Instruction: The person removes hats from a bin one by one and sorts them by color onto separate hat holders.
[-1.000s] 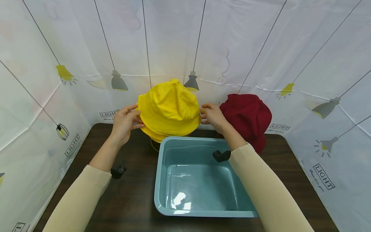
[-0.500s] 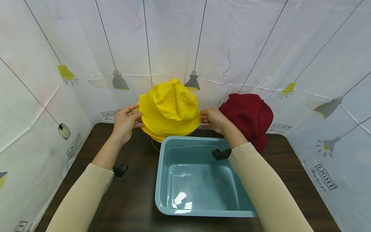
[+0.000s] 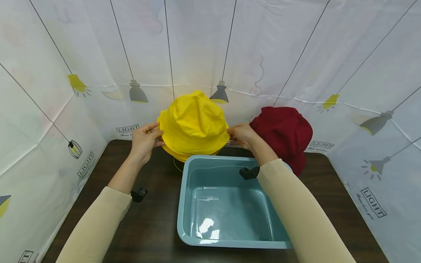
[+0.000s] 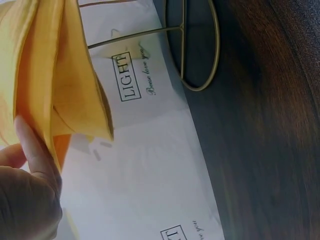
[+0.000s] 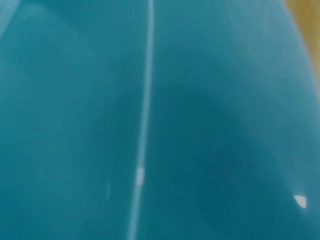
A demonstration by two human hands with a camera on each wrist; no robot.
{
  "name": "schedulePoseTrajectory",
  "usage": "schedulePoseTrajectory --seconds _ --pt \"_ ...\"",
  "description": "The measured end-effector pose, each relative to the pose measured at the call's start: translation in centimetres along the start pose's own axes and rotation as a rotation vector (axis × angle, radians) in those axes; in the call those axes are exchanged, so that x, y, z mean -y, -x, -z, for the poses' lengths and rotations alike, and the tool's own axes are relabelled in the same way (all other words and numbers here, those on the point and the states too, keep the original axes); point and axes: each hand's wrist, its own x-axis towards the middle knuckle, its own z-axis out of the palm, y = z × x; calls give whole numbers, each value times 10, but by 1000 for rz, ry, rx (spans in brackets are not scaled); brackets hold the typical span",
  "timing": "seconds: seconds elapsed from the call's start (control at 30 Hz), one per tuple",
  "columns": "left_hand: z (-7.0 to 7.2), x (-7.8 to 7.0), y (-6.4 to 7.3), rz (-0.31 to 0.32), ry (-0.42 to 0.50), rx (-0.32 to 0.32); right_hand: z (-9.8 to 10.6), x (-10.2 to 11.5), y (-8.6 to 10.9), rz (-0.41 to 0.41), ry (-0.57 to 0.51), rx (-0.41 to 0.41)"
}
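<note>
A yellow bucket hat (image 3: 197,120) sits at the back of the table, and the left wrist view shows brims layered one over another. My left hand (image 3: 143,143) pinches the brim at its left side; in the left wrist view a finger (image 4: 35,150) lies against the yellow cloth. On the opposite side my right hand (image 3: 243,136) grips the brim's right edge, its fingertips partly hidden. Below the hat shows a thin wire stand (image 4: 197,89). The right wrist view is filled by the blue basin's wall (image 5: 200,125), with no hand in it.
The blue plastic basin (image 3: 236,244) stands in front of the hats, with my right forearm over it. Behind that forearm is a dark red hat (image 3: 283,131). A printed white curtain (image 3: 197,44) borders the dark wooden table (image 3: 148,226).
My right hand's fingers, spread beside the brim a second ago, have drawn in onto its edge. My left hand stays at the left brim. The yellow hat has hardly moved.
</note>
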Motion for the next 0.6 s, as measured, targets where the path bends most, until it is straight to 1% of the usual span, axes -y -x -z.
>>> schedulePoseTrajectory --seconds 0.27,0.43,0.6 --pt "-4 7 -1 6 -33 -24 -3 -3 -5 -52 18 -36" --pt "-6 10 -3 9 -42 -45 -5 -4 -9 -59 34 -54" --pt "-7 10 -2 30 -38 -49 -6 -5 -10 -63 50 -71"
